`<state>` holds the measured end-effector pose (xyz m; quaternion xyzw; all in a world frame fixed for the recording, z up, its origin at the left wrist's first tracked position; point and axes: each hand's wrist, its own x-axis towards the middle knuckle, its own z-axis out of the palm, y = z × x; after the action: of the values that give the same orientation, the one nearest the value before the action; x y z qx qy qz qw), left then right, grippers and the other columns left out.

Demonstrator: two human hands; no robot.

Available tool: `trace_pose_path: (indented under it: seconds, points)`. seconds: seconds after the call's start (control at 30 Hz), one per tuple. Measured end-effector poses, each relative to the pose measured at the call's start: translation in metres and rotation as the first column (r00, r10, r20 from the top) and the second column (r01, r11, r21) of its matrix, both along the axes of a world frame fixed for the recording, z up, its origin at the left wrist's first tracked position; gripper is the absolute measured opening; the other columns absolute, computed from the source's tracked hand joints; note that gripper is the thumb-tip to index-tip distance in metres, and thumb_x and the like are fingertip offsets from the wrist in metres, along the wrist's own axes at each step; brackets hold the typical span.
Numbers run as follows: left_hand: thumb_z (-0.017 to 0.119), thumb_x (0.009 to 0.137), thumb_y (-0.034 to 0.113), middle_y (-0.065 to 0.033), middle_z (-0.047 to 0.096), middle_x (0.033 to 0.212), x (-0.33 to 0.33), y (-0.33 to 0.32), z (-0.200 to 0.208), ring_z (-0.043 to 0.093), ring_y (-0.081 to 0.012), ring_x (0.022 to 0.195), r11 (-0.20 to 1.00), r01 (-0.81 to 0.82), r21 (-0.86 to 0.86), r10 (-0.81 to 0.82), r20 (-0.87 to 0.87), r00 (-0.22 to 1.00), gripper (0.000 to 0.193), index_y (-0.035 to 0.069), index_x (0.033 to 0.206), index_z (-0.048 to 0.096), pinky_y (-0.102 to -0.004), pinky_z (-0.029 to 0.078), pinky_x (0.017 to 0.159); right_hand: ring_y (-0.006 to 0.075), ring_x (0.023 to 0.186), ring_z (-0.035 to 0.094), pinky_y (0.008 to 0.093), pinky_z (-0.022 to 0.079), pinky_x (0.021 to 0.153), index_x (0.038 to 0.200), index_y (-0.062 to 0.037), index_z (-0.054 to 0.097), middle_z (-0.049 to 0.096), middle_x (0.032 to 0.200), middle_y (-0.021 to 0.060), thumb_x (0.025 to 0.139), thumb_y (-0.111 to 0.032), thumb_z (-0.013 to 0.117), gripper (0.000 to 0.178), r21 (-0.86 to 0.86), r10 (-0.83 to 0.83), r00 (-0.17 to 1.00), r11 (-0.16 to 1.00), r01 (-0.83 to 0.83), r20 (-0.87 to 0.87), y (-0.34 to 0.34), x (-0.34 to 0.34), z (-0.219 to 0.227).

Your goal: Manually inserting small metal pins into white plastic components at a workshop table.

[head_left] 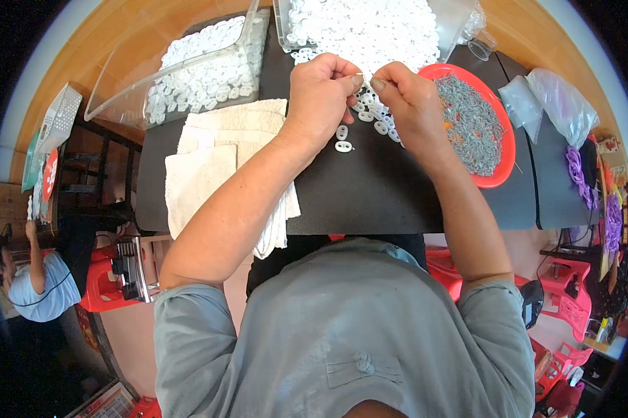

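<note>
Over the dark table [397, 202], my two hands face each other with their fingertips a little apart. My left hand [321, 94] is closed in a pinch on a small white piece, mostly covered by the fingers. My right hand [413, 104] pinches thumb against forefinger; whatever sits between them is too small to make out. Below and between the hands lie several small white oval plastic pieces with two holes [343, 146]. Beside my right hand stands a red bowl [507, 132] full of thin grey metal-looking pieces [474, 139].
A clear bin [448, 49] heaped with white pieces stands at the far middle, another clear bin [129, 97] at the far left. Folded cream towels [202, 174] lie by my left forearm. Plastic bags [561, 97] are at the right. At far left sits another person [49, 285].
</note>
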<state>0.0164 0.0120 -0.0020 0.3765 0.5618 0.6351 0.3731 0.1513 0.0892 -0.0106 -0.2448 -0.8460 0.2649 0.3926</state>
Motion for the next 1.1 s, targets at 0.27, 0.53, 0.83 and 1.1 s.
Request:
trace_pose_path:
  seconds: [0.27,0.53,0.83,1.1]
  points:
    - [0.062,0.084,-0.001,-0.0032,0.058,0.067,0.004,0.0,0.0,0.053,-0.0079,0.054,1.0,-0.025,0.018,0.026,-0.037,0.999,0.004,-0.001,0.08,0.061,-0.0238,0.043,0.038,0.0108,0.058,0.046,0.0284,0.039,0.053,0.086,-0.0002,0.059,0.052,0.063,0.0054,0.09,-0.011,0.059,0.012,0.082,0.01,1.0,0.997,-0.012,0.019,0.001,0.0,-0.001]
    - [0.062,0.083,-0.001,-0.0043,0.058,0.066,0.008,-0.003,0.0,0.054,-0.0098,0.053,0.998,-0.065,0.01,0.065,-0.094,0.993,0.006,-0.002,0.078,0.06,-0.0255,0.042,0.037,0.0111,0.058,0.048,0.0283,0.04,0.053,0.089,-0.001,0.059,0.055,0.065,0.0053,0.091,-0.011,0.059,0.01,0.086,0.024,1.0,0.996,-0.024,0.005,-0.001,-0.007,-0.007]
    - [0.062,0.084,-0.001,-0.0046,0.059,0.066,0.003,0.001,-0.004,0.054,-0.0098,0.052,0.996,-0.084,0.013,0.084,0.001,0.996,0.006,-0.002,0.079,0.06,-0.0252,0.042,0.037,0.0084,0.065,0.05,0.0257,0.043,0.059,0.094,-0.0003,0.061,0.058,0.071,0.0057,0.092,-0.012,0.057,0.013,-0.052,0.058,0.998,0.997,-0.058,-0.011,-0.002,-0.005,-0.002]
    - [0.063,0.086,0.003,-0.0045,0.061,0.069,0.002,-0.003,0.003,0.055,-0.0096,0.055,0.997,0.049,-0.065,-0.049,0.009,0.999,0.005,-0.001,0.083,0.063,-0.0234,0.044,0.042,0.0104,0.064,0.051,0.0271,0.043,0.058,0.094,0.001,0.062,0.059,0.071,0.0059,0.091,-0.009,0.057,0.011,0.046,0.004,1.0,0.999,-0.005,0.028,0.005,0.001,-0.006]
